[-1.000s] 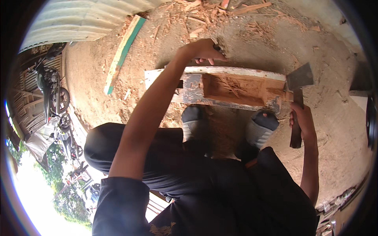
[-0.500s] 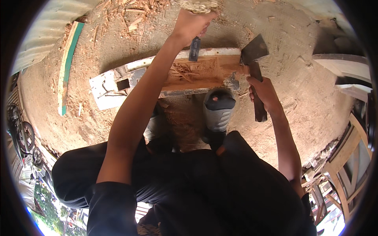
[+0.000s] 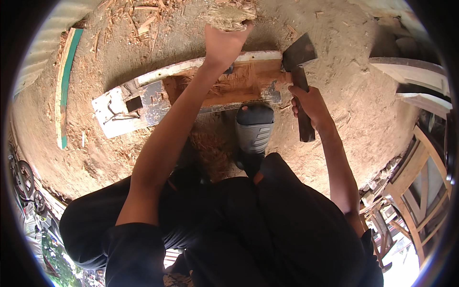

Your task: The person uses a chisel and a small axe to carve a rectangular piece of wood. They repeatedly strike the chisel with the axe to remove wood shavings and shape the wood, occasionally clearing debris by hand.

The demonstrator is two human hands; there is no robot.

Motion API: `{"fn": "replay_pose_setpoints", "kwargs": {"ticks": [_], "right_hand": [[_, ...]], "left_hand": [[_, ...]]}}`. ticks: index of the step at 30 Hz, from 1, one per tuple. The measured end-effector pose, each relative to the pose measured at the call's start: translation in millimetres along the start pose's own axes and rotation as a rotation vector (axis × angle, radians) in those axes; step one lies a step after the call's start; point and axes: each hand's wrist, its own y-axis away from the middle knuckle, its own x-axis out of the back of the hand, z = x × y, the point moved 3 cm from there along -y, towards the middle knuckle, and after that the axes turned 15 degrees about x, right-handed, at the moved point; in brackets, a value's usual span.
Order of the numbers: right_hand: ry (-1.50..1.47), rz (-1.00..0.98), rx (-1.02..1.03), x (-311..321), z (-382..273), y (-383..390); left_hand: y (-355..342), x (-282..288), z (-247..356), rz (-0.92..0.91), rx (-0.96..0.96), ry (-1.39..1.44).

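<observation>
My left hand [image 3: 226,47] is closed around a chisel with a frayed, mushroomed wooden handle top [image 3: 230,18]. It hovers over the far edge of a thick wooden piece [image 3: 114,120] with flaking white and grey paint. Most of the chisel's dark blade is hidden under the hand, so I cannot tell whether its tip touches the wood. A long hollow with bare reddish wood and loose chips is cut into this piece. In my right hand [image 3: 311,106] is a hatchet [image 3: 300,53], gripped by its dark wooden handle, its broad metal head beside the piece's right end.
My shoe [image 3: 256,126] stands against the piece's near side. A green-edged wooden strip [image 3: 66,91] lies on the dirt ground to the left. Wood shavings [image 3: 143,24] are scattered at the far side. Wooden frames [image 3: 406,177] and pale curved boards [image 3: 411,74] are at the right.
The view has shifted, moving the scene left and slightly up. My left hand has come nearer over the wooden piece, and the chisel blade is now mostly hidden. The hatchet stays beside the right end.
</observation>
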Motion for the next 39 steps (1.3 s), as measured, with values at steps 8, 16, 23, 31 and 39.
{"fn": "replay_pose_setpoints", "kwargs": {"ticks": [8, 16, 23, 31, 39], "right_hand": [[0.003, -0.001, -0.032, 0, 0, 0], [0.009, -0.018, -0.004, -1, -5, 1], [0.071, -0.05, 0.112, 18, -60, 18], [-0.172, -0.214, 0.702, -5, -240, 60], [0.461, -0.453, 0.531, -52, -195, 50]], "left_hand": [[8, 7, 24, 0.031, 0.485, 0.216], [16, 4, 9, -0.089, 0.617, 1.304], [10, -3, -4, -0.061, 0.459, 1.538], [3, 6, -2, 0.044, 0.109, 0.13], [18, 6, 27, 0.114, -0.447, -1.005]]}}
